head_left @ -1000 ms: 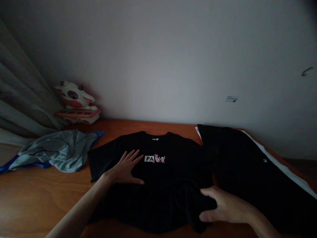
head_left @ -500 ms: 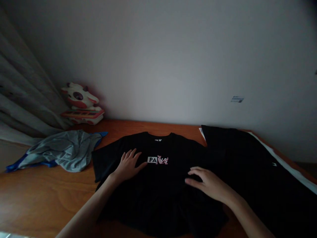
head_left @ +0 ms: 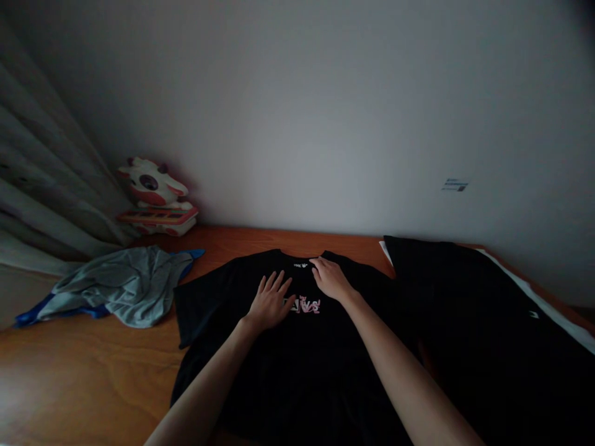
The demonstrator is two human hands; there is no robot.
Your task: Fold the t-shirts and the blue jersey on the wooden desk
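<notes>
A black T-shirt (head_left: 297, 371) lies spread on the wooden surface, its collar toward the wall and a pale-and-pink chest print facing up. My left hand (head_left: 271, 302) rests flat on its chest with the fingers spread, partly covering the print's letters. At the collar, on its right side, is my right hand (head_left: 331, 279). Its fingers are stretched out against the fabric, close to the white neck label, and hold nothing that I can see. The lower part of the shirt is dark, with folds hard to make out.
More black clothing (head_left: 474, 310) with a white layer beneath lies at the right. A crumpled grey and blue garment (head_left: 134, 285) lies at the left. Behind it stands a cow-shaped toy keyboard (head_left: 158, 198) by the curtain (head_left: 41, 186). A wall (head_left: 302, 124) bounds the wooden surface (head_left: 116, 365).
My right hand has moved up and left from the shirt's right side to the collar. My left hand has slid right, onto part of the print. The view has shifted slightly.
</notes>
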